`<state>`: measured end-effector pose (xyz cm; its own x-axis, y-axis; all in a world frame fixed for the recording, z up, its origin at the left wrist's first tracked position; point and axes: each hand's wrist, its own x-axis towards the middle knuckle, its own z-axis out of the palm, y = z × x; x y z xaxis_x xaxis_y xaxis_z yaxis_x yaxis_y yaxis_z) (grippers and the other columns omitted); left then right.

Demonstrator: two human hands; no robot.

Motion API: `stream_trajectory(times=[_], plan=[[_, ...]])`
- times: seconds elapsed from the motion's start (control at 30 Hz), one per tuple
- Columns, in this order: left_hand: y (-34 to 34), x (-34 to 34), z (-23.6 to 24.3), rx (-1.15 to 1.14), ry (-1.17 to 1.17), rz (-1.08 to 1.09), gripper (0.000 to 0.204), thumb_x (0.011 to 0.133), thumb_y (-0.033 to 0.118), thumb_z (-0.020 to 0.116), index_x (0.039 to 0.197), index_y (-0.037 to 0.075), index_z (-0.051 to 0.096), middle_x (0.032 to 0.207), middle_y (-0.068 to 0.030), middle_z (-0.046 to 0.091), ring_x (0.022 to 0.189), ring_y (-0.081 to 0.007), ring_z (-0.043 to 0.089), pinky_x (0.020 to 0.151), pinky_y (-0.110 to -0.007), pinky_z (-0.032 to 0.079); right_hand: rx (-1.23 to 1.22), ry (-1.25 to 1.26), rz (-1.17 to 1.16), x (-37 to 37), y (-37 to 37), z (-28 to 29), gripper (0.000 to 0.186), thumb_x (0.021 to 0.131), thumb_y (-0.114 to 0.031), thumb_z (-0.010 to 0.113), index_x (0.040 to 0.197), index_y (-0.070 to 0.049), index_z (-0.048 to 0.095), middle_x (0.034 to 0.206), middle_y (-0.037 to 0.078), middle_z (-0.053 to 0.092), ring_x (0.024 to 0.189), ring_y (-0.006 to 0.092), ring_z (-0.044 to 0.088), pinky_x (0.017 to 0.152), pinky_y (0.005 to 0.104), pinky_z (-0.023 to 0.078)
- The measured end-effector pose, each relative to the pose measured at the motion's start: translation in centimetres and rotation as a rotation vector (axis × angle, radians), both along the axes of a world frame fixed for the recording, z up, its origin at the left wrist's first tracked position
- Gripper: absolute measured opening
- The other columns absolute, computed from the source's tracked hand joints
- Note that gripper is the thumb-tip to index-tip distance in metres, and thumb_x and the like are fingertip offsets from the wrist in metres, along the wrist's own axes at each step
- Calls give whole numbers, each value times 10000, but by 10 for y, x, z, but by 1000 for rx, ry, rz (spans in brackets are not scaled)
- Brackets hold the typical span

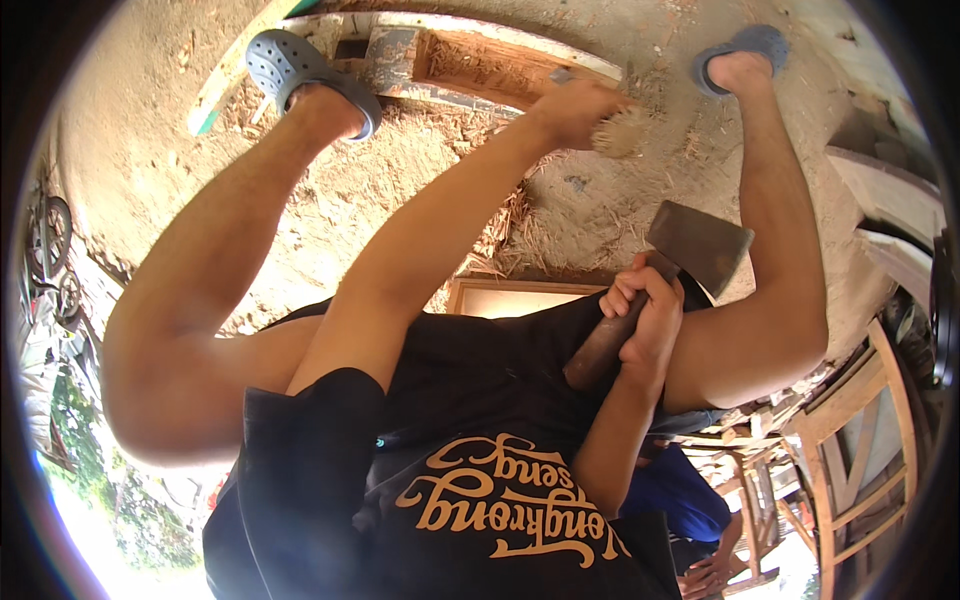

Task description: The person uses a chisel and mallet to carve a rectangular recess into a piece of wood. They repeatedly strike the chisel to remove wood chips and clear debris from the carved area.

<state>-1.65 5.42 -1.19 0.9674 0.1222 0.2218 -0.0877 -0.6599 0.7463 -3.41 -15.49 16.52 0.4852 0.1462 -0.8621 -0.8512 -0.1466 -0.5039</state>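
My right hand (645,310) is wrapped round the wooden handle of a hatchet (702,245), close below its broad dark head. The hatchet is held tilted above my right thigh, its handle end near my lap. My left arm reaches forward, and my left hand (580,112) is closed, partly smeared by motion. A pale, rough, rounded piece (622,132) shows at that hand; its kind is blurred. Just beyond lies a long worn wooden beam (400,58) with a hollowed recess. A small grey piece (562,75) shows at the recess beside my left hand; I cannot tell what it is.
My feet in blue clogs (290,65) stand apart, the left one against the beam. Wood chips (510,225) litter the dirt floor. At right are curved boards (885,185) and a wooden frame (860,400). A person in blue (680,495) is at lower right, bicycles (55,235) at left.
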Motion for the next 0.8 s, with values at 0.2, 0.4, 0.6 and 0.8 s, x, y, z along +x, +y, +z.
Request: stream_trajectory(times=[0.2,0.4,0.6,0.8], plan=[[98,-72,-28,63,289,156,382,733,314,816,1027,89,723,929,-98,720,883,-233,662,820,-354,517,71,49,-11,-8,3,-11,84,758,-35,559,819,-54,504,596,19,406,464,127,396,467,299,342],[50,-43,22,-221,201,137,378,730,293,821,994,48,707,887,-96,720,787,-196,703,738,-364,595,220,144,-34,-14,17,-24,94,749,-32,560,813,-58,496,594,13,398,453,121,396,455,303,343],[-12,-17,-1,-91,29,-11,538,685,118,773,1200,52,632,1109,-186,673,1116,-321,618,953,-413,510,185,157,-55,-19,26,-29,92,786,-27,580,783,-60,493,594,25,429,443,132,413,443,307,339],[9,-17,-6,-106,106,-45,647,578,22,740,1211,47,611,1119,-196,662,1060,-358,623,930,-416,496,145,194,-54,-18,33,-35,88,757,-39,567,792,-71,492,594,9,395,460,126,396,464,295,338]])
